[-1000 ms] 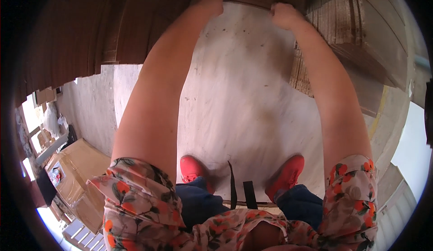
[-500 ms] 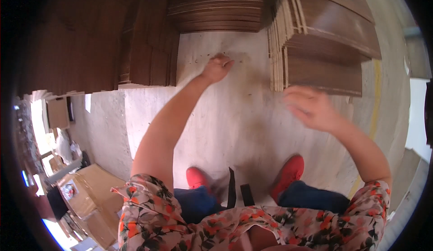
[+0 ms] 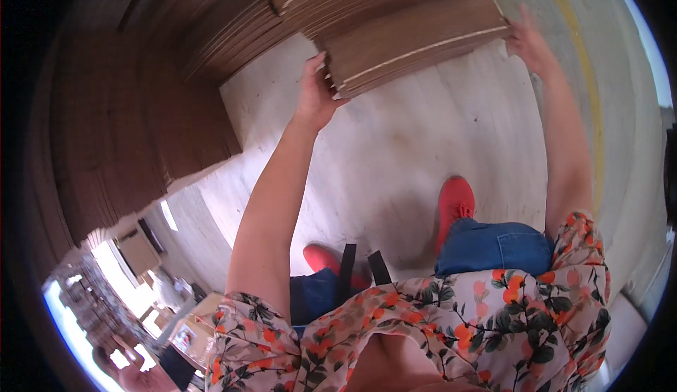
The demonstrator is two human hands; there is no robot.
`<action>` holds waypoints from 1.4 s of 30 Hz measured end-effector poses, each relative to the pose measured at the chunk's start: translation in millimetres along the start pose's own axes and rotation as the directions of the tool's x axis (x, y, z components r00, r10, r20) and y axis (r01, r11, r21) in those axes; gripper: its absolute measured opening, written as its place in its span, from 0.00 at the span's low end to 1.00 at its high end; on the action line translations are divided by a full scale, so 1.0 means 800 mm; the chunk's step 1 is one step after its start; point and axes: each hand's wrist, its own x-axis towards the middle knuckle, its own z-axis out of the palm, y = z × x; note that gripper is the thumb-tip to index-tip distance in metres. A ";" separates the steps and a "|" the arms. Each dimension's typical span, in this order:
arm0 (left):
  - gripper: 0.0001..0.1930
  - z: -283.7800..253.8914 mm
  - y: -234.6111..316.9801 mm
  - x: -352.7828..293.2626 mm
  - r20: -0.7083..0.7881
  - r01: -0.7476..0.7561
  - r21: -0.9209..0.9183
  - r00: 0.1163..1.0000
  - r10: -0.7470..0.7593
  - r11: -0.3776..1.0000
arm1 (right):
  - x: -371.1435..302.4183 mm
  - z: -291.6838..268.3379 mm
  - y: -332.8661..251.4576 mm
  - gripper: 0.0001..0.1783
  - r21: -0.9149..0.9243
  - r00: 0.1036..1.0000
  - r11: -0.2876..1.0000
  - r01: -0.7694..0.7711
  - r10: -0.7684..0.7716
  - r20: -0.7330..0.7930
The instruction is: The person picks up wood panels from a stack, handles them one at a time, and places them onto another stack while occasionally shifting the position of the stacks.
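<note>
In front of me stands a stack of brown, flat cardboard sheets [image 3: 416, 43] with pale cut edges. My left hand [image 3: 317, 96] grips the stack's left end, its fingers along the side and the thumb at the near lower corner. At the right end, my right hand [image 3: 532, 45] holds the edge, with one finger pointing up and slightly blurred. How many sheets lie between my hands cannot be made out.
More brown cardboard stacks [image 3: 134, 124] rise at the left and run along the far side. The pale floor [image 3: 395, 152] lies below, with a yellow line [image 3: 582, 53] at the right. An open-topped carton [image 3: 194, 339] and clutter stand at the lower left.
My view has turned toward the right-hand stack. Both hands have moved onto its two ends, the left from over the floor, the right from beside the near corner. My right foot has stepped forward.
</note>
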 end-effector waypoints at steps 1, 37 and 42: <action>0.47 0.000 0.000 0.006 0.040 0.032 -0.090 0.999 -0.028 0.995 | 0.004 0.009 -0.002 0.44 0.012 0.997 0.998 -0.059 0.058 0.044; 0.49 -0.008 -0.112 -0.134 -0.089 0.112 -0.218 0.987 -0.135 0.969 | -0.111 0.062 0.022 0.29 0.248 0.986 0.957 -0.152 0.165 -0.032; 0.50 0.005 -0.083 -0.147 0.027 0.096 -0.025 0.995 -0.095 0.995 | -0.134 0.092 0.020 0.35 -0.170 0.997 0.985 -0.032 0.044 0.066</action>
